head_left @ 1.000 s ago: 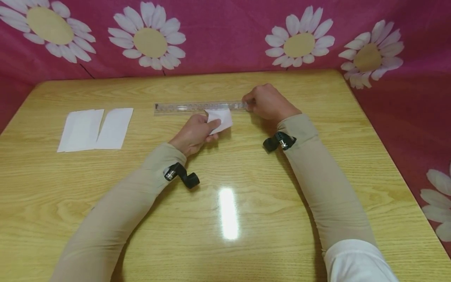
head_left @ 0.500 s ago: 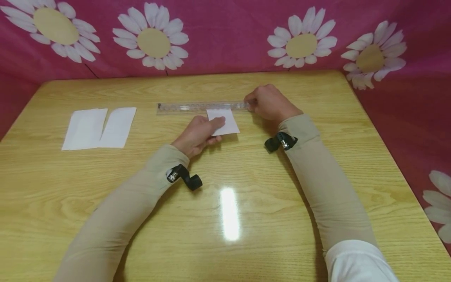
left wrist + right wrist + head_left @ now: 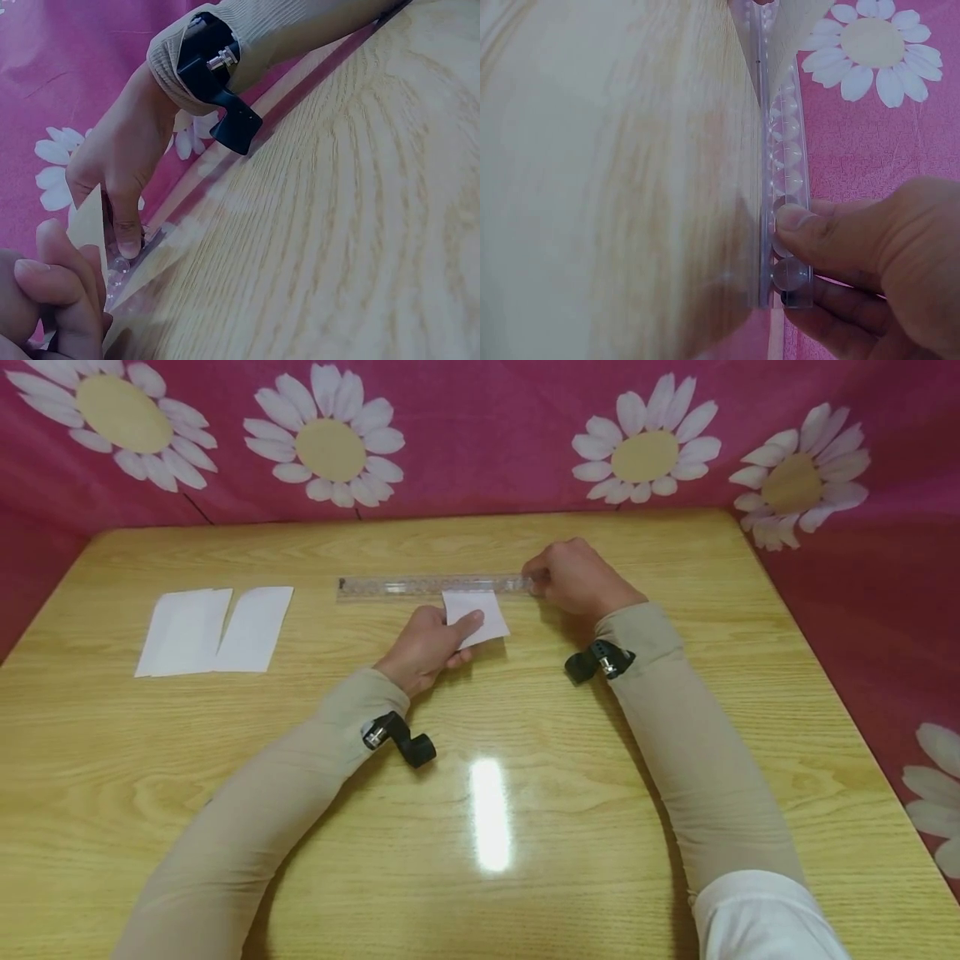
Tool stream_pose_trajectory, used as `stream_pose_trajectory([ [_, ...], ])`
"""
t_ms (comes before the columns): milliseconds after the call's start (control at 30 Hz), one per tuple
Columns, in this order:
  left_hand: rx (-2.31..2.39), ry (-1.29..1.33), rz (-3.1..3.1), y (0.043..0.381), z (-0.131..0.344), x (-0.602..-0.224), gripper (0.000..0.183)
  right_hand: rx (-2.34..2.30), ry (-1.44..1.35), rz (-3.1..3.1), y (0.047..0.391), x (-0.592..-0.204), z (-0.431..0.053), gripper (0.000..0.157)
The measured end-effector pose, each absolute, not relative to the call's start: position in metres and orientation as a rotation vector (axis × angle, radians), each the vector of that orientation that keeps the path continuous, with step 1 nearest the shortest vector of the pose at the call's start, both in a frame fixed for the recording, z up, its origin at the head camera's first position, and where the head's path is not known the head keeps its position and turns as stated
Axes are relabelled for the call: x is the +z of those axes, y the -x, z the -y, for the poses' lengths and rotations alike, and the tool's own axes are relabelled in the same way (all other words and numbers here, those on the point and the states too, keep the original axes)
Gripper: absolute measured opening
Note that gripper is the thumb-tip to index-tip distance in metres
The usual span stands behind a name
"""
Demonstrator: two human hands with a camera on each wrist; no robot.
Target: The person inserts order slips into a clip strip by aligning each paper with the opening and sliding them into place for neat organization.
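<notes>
In the head view my left hand (image 3: pixel 429 643) pinches a small white paper piece (image 3: pixel 491 610), thumb on top. The paper's far edge meets or overlaps the near side of a long clear plastic strip (image 3: pixel 397 587), which looks like a ruler. My right hand (image 3: pixel 577 578) grips the strip's right end. In the right wrist view, my right hand (image 3: pixel 870 255) has its thumb on the strip (image 3: pixel 787 157), which shows a row of clear round bubbles. The left wrist view has curled fingers of my left hand (image 3: pixel 64 289) beside the paper (image 3: pixel 88 225).
Two white paper sheets (image 3: pixel 183 631) (image 3: pixel 257 628) lie side by side at the left of the wooden table (image 3: pixel 360 860). A pink cloth (image 3: pixel 487 435) with daisies hangs behind the table. Black camera mounts (image 3: pixel 401 739) (image 3: pixel 600 662) sit on both wrists.
The paper piece first turned flatter with its near edge swinging right, then lifted slightly at that edge. My right hand stays on the strip's end. The whole head view has shifted slightly.
</notes>
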State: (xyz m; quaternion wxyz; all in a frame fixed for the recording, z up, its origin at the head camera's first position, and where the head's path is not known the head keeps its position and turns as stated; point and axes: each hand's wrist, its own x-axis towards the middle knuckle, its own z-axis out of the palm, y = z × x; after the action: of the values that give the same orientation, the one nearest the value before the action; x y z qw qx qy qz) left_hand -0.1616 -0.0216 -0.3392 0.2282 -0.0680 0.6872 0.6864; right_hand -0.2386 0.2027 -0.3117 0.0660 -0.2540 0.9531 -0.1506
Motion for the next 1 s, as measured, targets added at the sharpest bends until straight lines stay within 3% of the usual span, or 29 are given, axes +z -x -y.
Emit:
stream_pose_trajectory([
  [1000,1.892,0.170,-1.834,0.1648,0.0221,-0.3379,0.036,-0.467,0.765,-2.874,0.2385,-0.3132,-0.2029,0.029],
])
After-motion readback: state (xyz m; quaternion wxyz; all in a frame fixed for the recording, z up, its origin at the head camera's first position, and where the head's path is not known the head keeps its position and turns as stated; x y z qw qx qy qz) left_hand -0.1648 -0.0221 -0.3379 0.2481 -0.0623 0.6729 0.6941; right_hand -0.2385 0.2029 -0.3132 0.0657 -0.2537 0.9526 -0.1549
